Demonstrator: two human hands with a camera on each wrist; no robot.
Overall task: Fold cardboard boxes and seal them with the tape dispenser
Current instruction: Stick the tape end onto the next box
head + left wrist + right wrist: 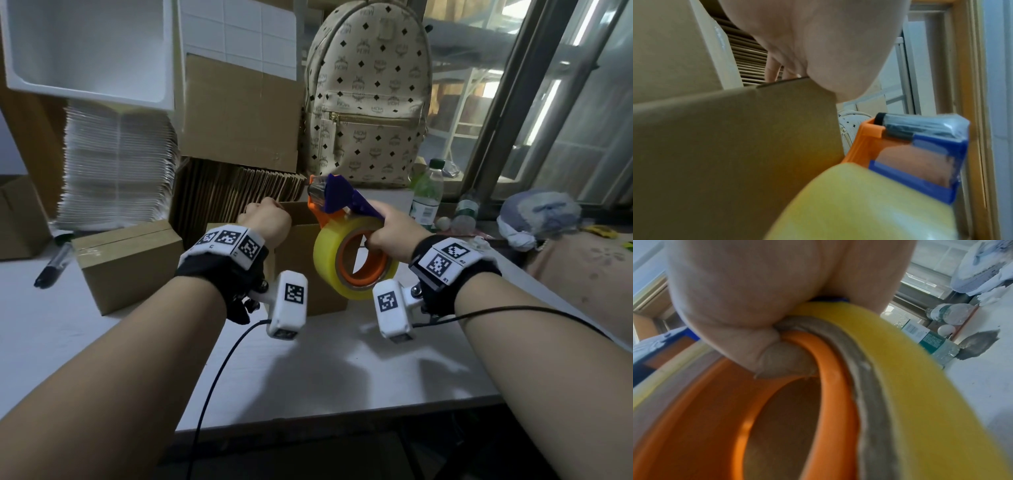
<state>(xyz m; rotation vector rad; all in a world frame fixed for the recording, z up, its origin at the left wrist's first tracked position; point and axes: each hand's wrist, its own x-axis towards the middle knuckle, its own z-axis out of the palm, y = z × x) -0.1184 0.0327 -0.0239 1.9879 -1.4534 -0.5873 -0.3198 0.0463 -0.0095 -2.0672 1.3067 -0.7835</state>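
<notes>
On the white bench [342, 370], nearest us, our right hand [390, 233] is clamped on the tape dispenser [346, 236], thumb hooked inside the orange core of its yellow roll, the cutter end raised and pointing far. Just left of it, our left hand [265, 219] rests curled on the top far edge of the cardboard box [294, 270] in work; whether it pinches a flap we cannot tell. To seal well, we judge: hold the flaps flush, seat the tape end over the far edge, then draw steadily along the seam. A sealed box [126, 263] stands left; flat cartons [236, 192] wait beyond.
</notes>
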